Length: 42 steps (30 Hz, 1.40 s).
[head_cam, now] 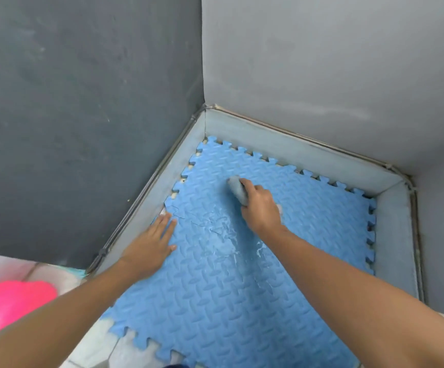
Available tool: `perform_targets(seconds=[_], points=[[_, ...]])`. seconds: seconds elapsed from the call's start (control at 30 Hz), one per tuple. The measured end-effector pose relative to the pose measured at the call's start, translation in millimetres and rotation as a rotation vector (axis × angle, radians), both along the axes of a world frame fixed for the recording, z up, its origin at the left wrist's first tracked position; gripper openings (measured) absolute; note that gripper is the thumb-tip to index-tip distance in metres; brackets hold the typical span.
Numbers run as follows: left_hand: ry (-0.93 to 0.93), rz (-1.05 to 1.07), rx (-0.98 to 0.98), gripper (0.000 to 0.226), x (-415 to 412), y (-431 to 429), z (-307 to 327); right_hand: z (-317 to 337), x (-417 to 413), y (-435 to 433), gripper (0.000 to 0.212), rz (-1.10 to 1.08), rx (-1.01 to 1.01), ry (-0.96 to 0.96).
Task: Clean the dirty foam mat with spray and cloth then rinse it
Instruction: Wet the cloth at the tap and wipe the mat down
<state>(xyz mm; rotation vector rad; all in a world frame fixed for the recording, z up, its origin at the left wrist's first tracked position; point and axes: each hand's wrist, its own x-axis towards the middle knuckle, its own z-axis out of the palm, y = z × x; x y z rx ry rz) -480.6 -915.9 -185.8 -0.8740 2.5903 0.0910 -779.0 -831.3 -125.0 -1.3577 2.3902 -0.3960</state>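
A blue foam mat (295, 235) with interlocking toothed edges and a ridged pattern lies flat on the floor in a corner. Whitish wet streaks of foam (231, 235) run across its middle. My right hand (262, 205) is shut on a bunched grey cloth (236, 188) and presses it on the mat's far part. My left hand (153, 243) lies flat, fingers spread, on the mat's left edge. No spray bottle is in view.
Dark grey wall (82, 115) at left and lighter grey wall (335, 62) behind meet at the corner, with a pale raised skirting (282, 147) around the mat. A bright pink object (8, 304) sits at the lower left on pale floor tiles (125, 349).
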Motion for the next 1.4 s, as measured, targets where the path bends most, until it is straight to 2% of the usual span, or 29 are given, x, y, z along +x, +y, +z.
perform_targets(seconds=[0.1,0.27,0.43,0.53,0.63,0.77,0.9,1.0,1.2,1.4], points=[[0.072,-0.052,-0.060,0.069,1.4,-1.6,-8.0,-27.7,31.6,-1.2,0.063,0.220,0.143,0.057],[0.230,0.073,0.013,0.064,1.6,8.4,-11.8,-36.1,63.5,26.5,0.067,0.339,0.108,0.064],[0.289,0.091,0.008,0.062,2.0,13.1,-10.3,-31.2,73.7,72.6,0.064,0.583,0.223,0.015],[0.316,0.086,-0.016,0.062,2.6,14.4,-11.1,-31.2,67.9,79.5,0.064,0.614,0.285,0.059],[0.346,0.082,-0.025,0.062,2.2,15.2,-12.5,-30.2,26.2,67.5,0.062,0.449,0.267,0.118],[0.376,0.085,-0.042,0.062,2.9,15.0,-16.0,-31.8,-59.6,67.3,0.057,-0.094,0.246,0.114],[0.415,0.086,-0.040,0.061,3.8,16.3,-18.0,-40.9,-134.1,107.5,0.057,-0.590,0.273,0.102],[0.449,0.094,-0.041,0.060,3.2,16.5,-19.0,-45.2,-148.6,123.2,0.055,-0.722,0.259,0.106],[0.463,0.095,-0.037,0.059,3.2,16.4,-18.4,-47.8,-94.5,101.9,0.054,-0.559,0.173,0.173],[0.413,0.088,-0.048,0.058,3.8,16.5,-18.5,-31.8,18.9,85.4,0.060,0.075,0.119,0.086]])
